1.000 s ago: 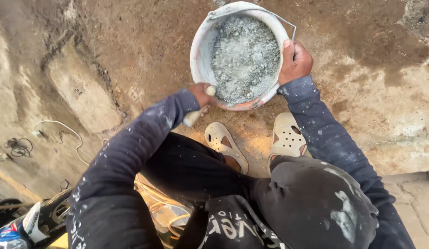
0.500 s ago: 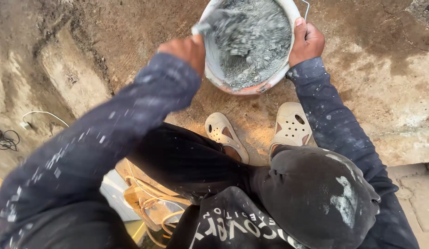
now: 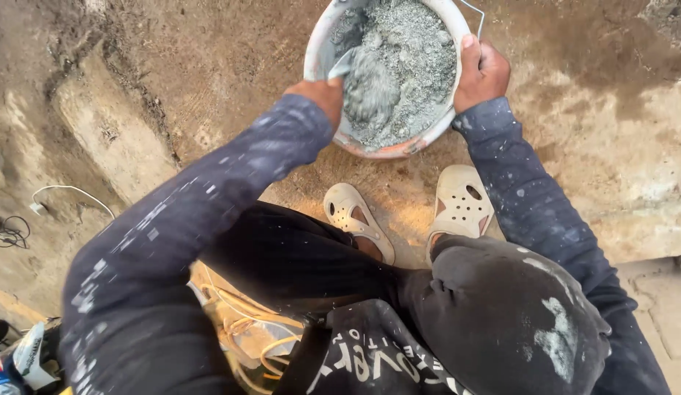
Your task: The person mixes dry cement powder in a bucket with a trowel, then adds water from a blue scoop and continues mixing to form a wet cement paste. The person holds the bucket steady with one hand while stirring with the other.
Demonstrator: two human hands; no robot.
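Trowel (image 3: 355, 73) blade-down in bucket (image 3: 318, 51), handle toward left hand (image 3: 322, 95).

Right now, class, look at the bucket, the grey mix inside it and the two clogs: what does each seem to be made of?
Bucket: probably plastic, a pale, smooth rim smeared with grey, with a thin wire handle.
Grey mix: apparently wet cement or mortar, coarse, lumpy and matt.
Clogs: likely moulded foam or rubber, beige, matt, with punched holes and dust on them.

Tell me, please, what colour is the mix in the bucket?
Grey mix, clearest in the head view.
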